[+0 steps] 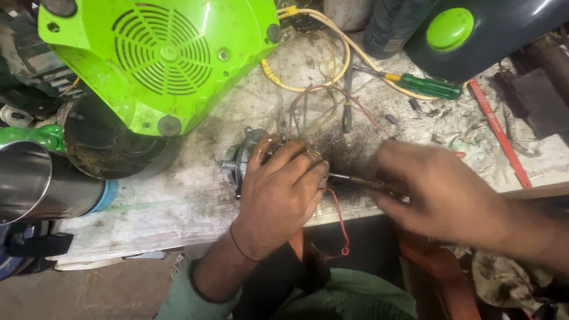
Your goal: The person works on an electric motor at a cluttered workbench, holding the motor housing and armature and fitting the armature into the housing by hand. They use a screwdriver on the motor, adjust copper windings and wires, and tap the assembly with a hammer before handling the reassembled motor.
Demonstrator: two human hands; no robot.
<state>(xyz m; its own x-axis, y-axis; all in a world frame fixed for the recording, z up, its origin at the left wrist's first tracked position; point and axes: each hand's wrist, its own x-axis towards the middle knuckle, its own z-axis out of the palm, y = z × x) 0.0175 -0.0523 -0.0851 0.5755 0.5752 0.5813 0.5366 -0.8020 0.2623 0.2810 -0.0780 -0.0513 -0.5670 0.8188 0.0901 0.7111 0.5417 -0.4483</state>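
My left hand (278, 192) is clamped over a small grey electric motor (240, 160) lying on the dirty workbench (178, 201); only the motor's left end and shaft show past my fingers. My right hand (438, 189) grips a thin screwdriver (349, 179) whose metal shaft points left into the motor, just under my left fingertips. Thin red, white and brown wires (320, 98) run from the motor toward the back of the bench, and a red wire (341, 222) hangs over the front edge.
A bright green appliance housing (160, 59) with a round vent grille lies at the back left over a dark bowl (112, 148). A steel jar (35, 184) sits far left. A green-handled screwdriver (427, 86), yellow cable (308, 77), dark lid with green knob (450, 28) and red strip (501, 133) lie behind.
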